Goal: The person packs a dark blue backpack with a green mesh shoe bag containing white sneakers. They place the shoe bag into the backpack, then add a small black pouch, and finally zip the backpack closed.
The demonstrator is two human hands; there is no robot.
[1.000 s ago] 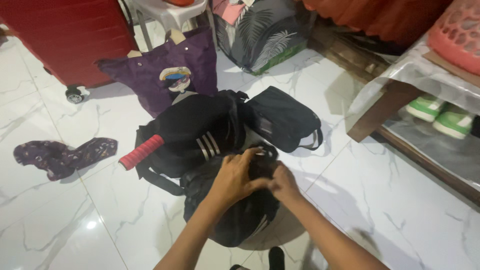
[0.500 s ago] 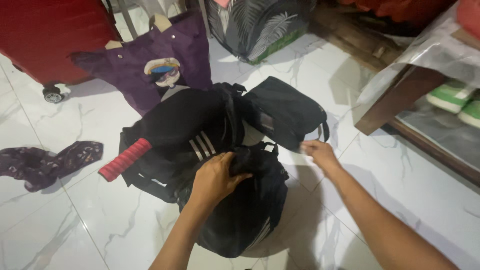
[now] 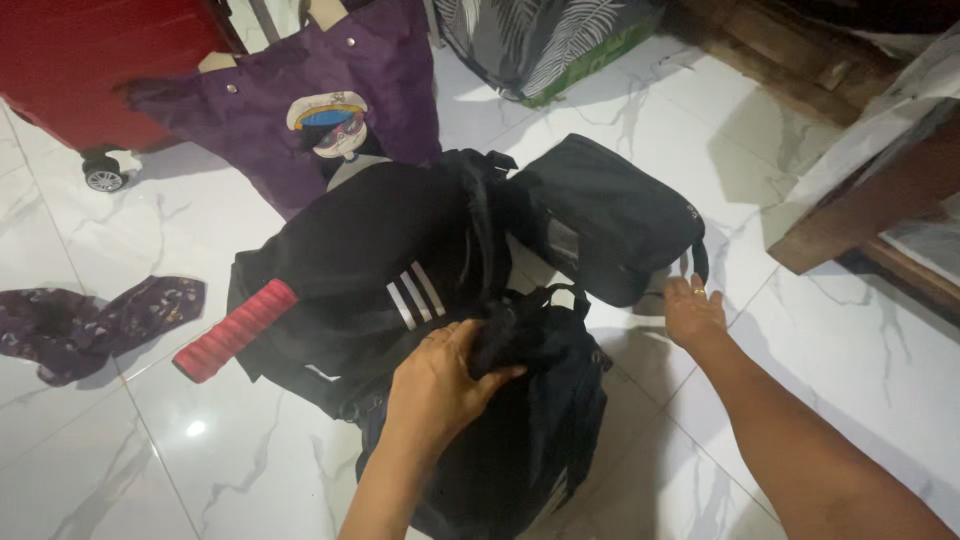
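My left hand [image 3: 440, 385] clamped on black backpack [image 3: 520, 420] top; right hand [image 3: 692, 312] open, touching small black bag [image 3: 610, 215]. Neither lifted yet.

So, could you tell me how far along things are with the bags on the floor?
Nothing looks finished. The left hand grips the top of the dark fabric backpack; the right hand reaches the loop of the small black zip pouch. The striped black sports bag with its red-gripped handle lies untouched.
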